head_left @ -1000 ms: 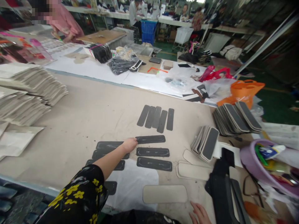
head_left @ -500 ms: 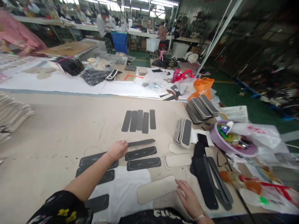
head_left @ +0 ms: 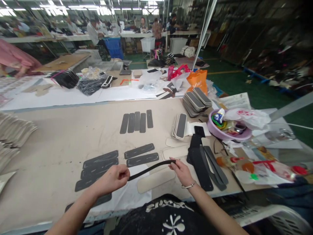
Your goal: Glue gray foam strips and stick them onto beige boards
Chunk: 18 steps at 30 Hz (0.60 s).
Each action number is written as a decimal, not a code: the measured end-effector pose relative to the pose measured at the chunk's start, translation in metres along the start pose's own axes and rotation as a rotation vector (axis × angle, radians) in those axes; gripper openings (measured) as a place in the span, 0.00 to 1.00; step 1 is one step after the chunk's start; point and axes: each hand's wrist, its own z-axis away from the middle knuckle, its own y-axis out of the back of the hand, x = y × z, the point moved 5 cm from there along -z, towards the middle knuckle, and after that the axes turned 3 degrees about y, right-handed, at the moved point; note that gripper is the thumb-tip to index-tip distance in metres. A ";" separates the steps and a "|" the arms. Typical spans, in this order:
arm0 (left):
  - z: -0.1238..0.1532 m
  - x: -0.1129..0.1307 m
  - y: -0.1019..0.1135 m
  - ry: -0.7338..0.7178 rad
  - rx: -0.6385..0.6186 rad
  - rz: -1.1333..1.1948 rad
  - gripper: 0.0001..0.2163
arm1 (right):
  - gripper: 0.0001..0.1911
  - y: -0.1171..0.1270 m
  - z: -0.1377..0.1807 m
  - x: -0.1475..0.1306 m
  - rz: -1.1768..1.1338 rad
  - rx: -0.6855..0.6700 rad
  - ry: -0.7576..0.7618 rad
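Observation:
A dark grey strip is stretched between my two hands, bowed slightly upward. My left hand pinches its left end, and my right hand pinches the right end. Just beneath it, a cream rounded panel lies on a white sheet. Two grey strips with shiny streaks lie beyond my hands. More such strips are spread to the left, some partly hidden by my left arm. Other cream panels rest just past my right hand.
Several grey strips lie in a row mid-table. Stacks of grey-topped panels stand at right, near a purple basin of small items. Long black pieces and bottles lie right. A cream stack sits far left.
My left hand has lifted the grey strip off the table and brought it nearer. My right hand has left the cream panel and taken the strip's other end. The view has shifted.

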 end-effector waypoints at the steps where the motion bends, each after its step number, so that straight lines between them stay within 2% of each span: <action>1: 0.003 -0.002 -0.009 0.022 -0.015 0.048 0.05 | 0.21 0.004 0.005 0.000 0.007 -0.011 -0.004; 5: 0.007 -0.015 -0.047 0.115 -0.048 0.333 0.05 | 0.20 0.017 0.021 0.010 0.087 -0.054 -0.023; 8: 0.006 -0.029 -0.082 0.192 -0.074 0.639 0.06 | 0.22 0.021 0.034 0.028 0.146 -0.085 -0.082; 10: 0.005 -0.040 -0.105 0.234 -0.063 0.765 0.08 | 0.22 0.022 0.041 0.041 0.178 -0.103 -0.134; 14: 0.001 -0.064 -0.143 0.308 -0.024 0.821 0.14 | 0.16 0.021 0.050 0.066 0.239 -0.111 -0.226; 18: -0.003 -0.093 -0.169 0.511 -0.013 0.789 0.19 | 0.12 0.017 0.046 0.092 0.274 -0.077 -0.330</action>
